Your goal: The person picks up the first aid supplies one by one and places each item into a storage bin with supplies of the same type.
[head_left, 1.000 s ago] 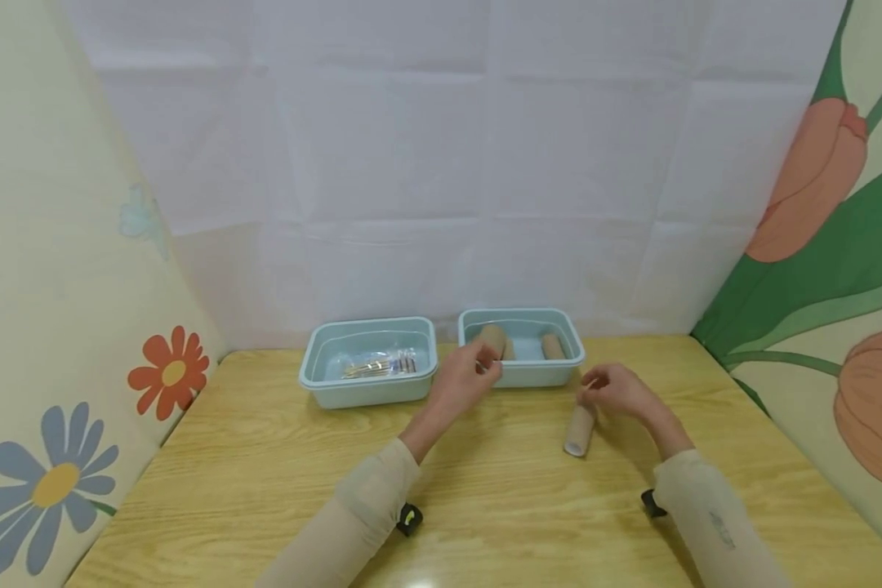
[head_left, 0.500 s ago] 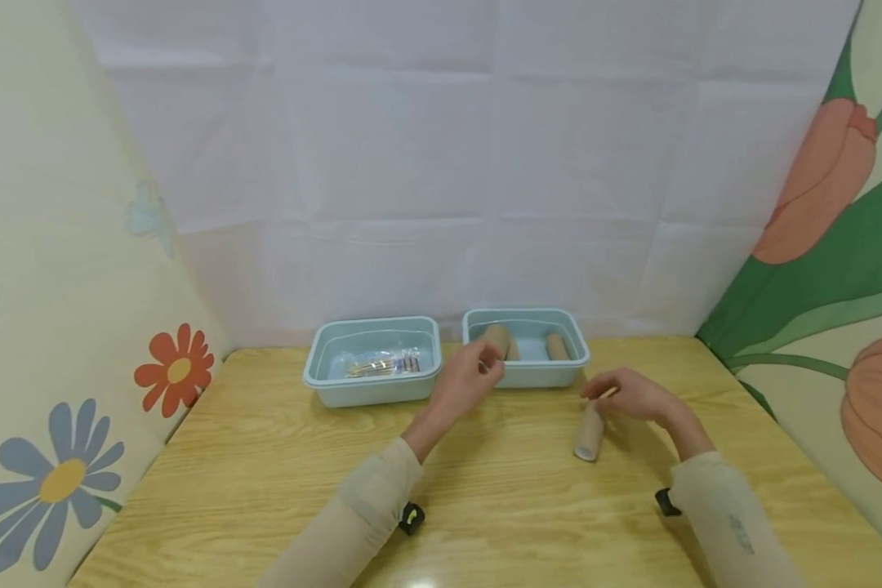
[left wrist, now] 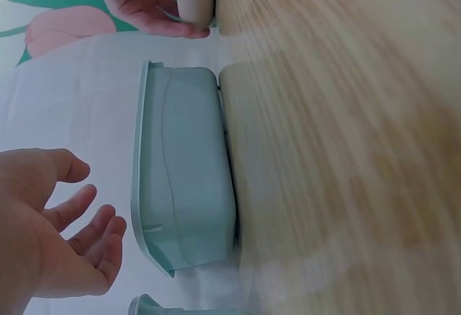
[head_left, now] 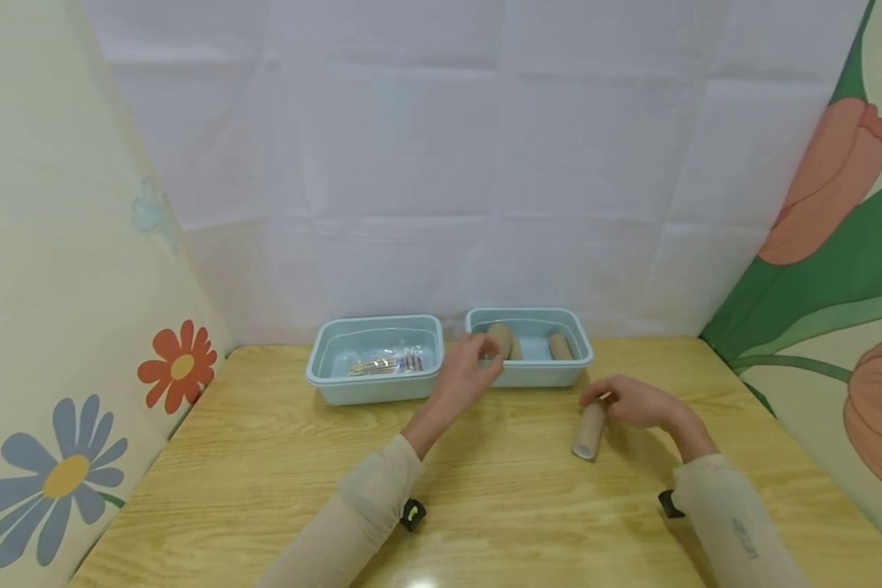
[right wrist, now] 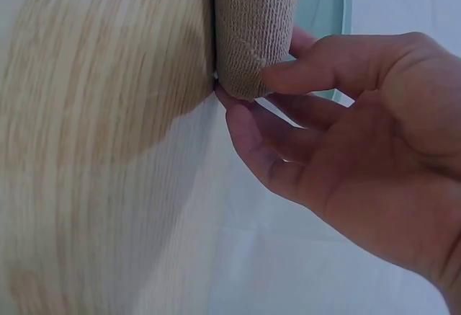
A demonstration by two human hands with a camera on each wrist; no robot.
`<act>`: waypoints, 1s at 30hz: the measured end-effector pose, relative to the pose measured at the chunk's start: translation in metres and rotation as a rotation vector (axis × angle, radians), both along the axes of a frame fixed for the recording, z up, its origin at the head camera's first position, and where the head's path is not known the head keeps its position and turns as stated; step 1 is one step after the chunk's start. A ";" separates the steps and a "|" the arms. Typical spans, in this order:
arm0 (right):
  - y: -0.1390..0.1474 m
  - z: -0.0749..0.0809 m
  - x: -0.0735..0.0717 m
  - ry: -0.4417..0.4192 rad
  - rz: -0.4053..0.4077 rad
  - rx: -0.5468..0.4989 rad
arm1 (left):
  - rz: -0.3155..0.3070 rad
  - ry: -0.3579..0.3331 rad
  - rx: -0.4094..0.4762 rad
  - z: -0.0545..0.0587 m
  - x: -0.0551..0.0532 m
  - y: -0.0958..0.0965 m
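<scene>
On the wooden table lies a beige knitted elastic bandage roll (head_left: 590,431), its white-centred end facing me. My right hand (head_left: 635,402) holds its far end; in the right wrist view the thumb lies on the ribbed bandage roll (right wrist: 253,30), with fingers below and behind it. My left hand (head_left: 461,377) hovers at the front left corner of the right light-blue bin (head_left: 536,376). Its fingers are loosely bent around nothing, as the left wrist view shows of the left hand (left wrist: 50,236). More beige rolls (head_left: 560,347) lie inside that bin, partly hidden by its wall and my left hand.
A second light-blue bin (head_left: 375,392) stands to the left, containing clear plastic packets (head_left: 389,361) with thin sticks. Both bins sit at the table's back edge before a white sheet (head_left: 412,163). Wood tabletop (head_left: 500,506) extends in front of my hands.
My right hand's fingers have settled lower around the roll's far end, and the roll has shifted slightly right. The left hand stays by the bin. The head view has turned slightly left.
</scene>
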State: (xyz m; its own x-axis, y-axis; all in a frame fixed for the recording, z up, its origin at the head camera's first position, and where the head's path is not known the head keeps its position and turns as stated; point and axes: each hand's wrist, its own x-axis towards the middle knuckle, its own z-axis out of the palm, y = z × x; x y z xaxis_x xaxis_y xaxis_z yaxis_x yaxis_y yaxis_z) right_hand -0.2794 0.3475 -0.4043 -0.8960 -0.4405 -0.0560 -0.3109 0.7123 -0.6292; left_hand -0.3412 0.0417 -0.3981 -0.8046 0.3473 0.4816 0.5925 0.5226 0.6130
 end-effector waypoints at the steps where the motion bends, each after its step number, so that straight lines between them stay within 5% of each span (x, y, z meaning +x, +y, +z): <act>1: 0.000 0.000 0.000 -0.002 -0.003 0.005 | 0.006 0.003 -0.001 0.000 0.000 0.000; 13: -0.004 -0.001 0.000 0.044 0.000 0.056 | 0.051 -0.011 -0.037 -0.007 -0.002 -0.002; 22: -0.001 -0.005 -0.003 0.062 0.062 0.068 | 0.055 -0.200 -0.026 -0.013 -0.003 -0.003; 30: 0.000 -0.006 -0.003 0.052 0.037 0.074 | 0.054 -0.253 -0.013 -0.018 -0.007 -0.003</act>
